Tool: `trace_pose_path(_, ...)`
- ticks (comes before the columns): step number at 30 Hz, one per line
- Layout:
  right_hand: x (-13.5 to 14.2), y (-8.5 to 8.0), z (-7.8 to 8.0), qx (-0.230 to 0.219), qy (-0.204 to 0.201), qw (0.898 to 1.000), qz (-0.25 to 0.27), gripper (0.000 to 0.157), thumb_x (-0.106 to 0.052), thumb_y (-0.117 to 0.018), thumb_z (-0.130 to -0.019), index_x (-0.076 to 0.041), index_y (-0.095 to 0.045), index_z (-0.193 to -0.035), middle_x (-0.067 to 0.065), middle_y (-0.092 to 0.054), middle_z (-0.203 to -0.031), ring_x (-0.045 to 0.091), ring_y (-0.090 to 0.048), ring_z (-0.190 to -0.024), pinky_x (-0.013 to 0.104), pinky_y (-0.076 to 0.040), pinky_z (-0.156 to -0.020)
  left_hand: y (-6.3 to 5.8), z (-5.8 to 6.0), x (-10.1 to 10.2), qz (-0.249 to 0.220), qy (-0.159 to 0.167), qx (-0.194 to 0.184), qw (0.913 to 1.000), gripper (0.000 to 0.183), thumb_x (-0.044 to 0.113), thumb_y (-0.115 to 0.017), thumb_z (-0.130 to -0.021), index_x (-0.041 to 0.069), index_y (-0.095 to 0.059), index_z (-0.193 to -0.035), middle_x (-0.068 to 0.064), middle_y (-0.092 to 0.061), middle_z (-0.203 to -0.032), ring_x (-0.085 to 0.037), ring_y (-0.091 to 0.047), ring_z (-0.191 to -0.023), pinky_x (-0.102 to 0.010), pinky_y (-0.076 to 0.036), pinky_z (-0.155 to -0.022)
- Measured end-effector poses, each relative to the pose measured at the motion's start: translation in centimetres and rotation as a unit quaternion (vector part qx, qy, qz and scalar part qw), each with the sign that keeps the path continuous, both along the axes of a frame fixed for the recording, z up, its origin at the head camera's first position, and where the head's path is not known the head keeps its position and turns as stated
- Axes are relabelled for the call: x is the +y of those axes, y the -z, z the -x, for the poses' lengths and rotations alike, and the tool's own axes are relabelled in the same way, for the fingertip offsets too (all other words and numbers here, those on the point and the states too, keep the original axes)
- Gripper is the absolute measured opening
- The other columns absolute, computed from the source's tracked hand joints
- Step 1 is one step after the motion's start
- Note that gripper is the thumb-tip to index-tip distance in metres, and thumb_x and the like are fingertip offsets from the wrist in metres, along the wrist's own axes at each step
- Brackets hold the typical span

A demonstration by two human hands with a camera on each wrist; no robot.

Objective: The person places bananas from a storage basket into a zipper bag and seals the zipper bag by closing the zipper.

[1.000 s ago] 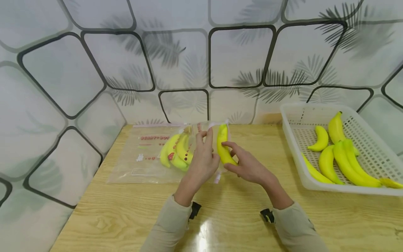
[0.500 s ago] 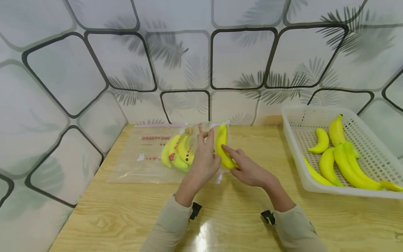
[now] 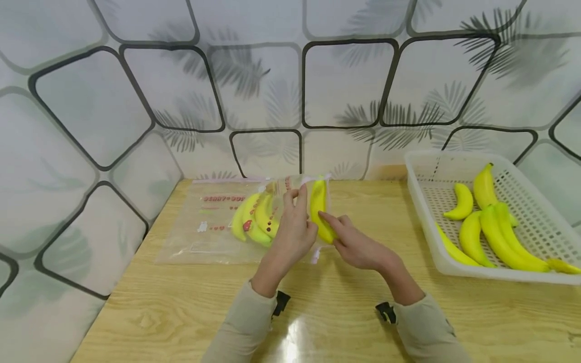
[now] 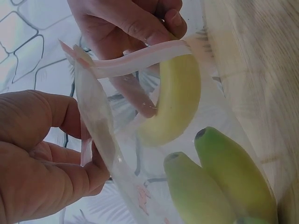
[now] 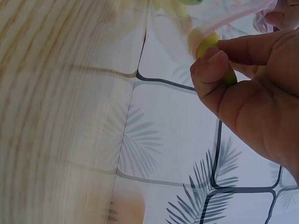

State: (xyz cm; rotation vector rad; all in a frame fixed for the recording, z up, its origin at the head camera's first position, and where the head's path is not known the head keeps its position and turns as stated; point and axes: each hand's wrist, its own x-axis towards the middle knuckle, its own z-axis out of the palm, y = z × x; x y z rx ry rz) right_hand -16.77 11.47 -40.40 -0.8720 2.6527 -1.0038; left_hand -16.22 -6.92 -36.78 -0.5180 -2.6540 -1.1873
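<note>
A clear plastic zip bag [image 3: 181, 242] with red print lies on the table, several yellow bananas [image 3: 249, 222] inside it. With thumb and fingers my left hand [image 3: 295, 229] pinches one edge of the bag's mouth. The pink-white zip strip [image 4: 140, 61] stands apart from that edge in the left wrist view, so the mouth gapes. My right hand [image 3: 358, 246] holds a single banana [image 3: 319, 201] by its near end. Its far part is within the bag's mouth, behind the film, beside two greenish banana tips [image 4: 224, 158].
At the right stands a white perforated plastic basket [image 3: 508, 276] with several bananas [image 3: 504, 234] in it. The wooden table [image 3: 181, 312] meets a patterned wall [image 3: 345, 80] behind the bag. Black straps [image 3: 386, 312] show at the cuffs.
The held banana has shifted slightly left, farther into the bag's mouth. My right hand has slid down toward its near end, while the left hand stays in place on the bag.
</note>
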Motion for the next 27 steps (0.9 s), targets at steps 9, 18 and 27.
trace_pose_path(9, -0.5, 0.0, 0.1, 0.006, 0.03, 0.999, 0.012, 0.056, 0.005, -0.042, -0.099, -0.003, -0.026, -0.153, 0.022, -0.043, -0.114, 0.027, -0.045, -0.097, 0.043, -0.047, -0.083, -0.3, 0.0, -0.2, -0.002, -0.004, -0.008, 1.0, 0.079, -0.013, -0.055, -0.084, -0.004, -0.021, -0.155, -0.026, -0.027, -0.148, -0.018, -0.049, -0.076, -0.022, -0.044, -0.058)
trace_pose_path(18, -0.9, 0.6, 0.6, 0.054, 0.063, 0.996, 0.039, 0.054, 0.007, -0.049, -0.097, 0.001, -0.031, -0.147, 0.019, -0.046, -0.105, 0.027, -0.045, -0.092, 0.041, -0.046, -0.078, -0.3, 0.1, 0.1, -0.007, 0.003, -0.001, 1.0, 0.082, -0.014, -0.056, -0.083, -0.003, -0.02, -0.156, -0.024, -0.028, -0.148, -0.019, -0.052, -0.081, -0.023, -0.048, -0.063)
trace_pose_path(27, -1.2, 0.8, 1.2, 0.033, 0.098, 0.991, 0.086, 0.058, 0.0, -0.061, -0.095, 0.003, -0.033, -0.146, 0.015, -0.047, -0.097, 0.014, -0.041, -0.059, 0.026, -0.041, -0.055, -0.2, 0.1, 0.1, -0.007, 0.008, 0.006, 0.9999, 0.079, -0.013, -0.053, -0.085, -0.006, -0.019, -0.155, -0.023, -0.028, -0.149, -0.015, -0.046, -0.073, -0.02, -0.039, -0.055)
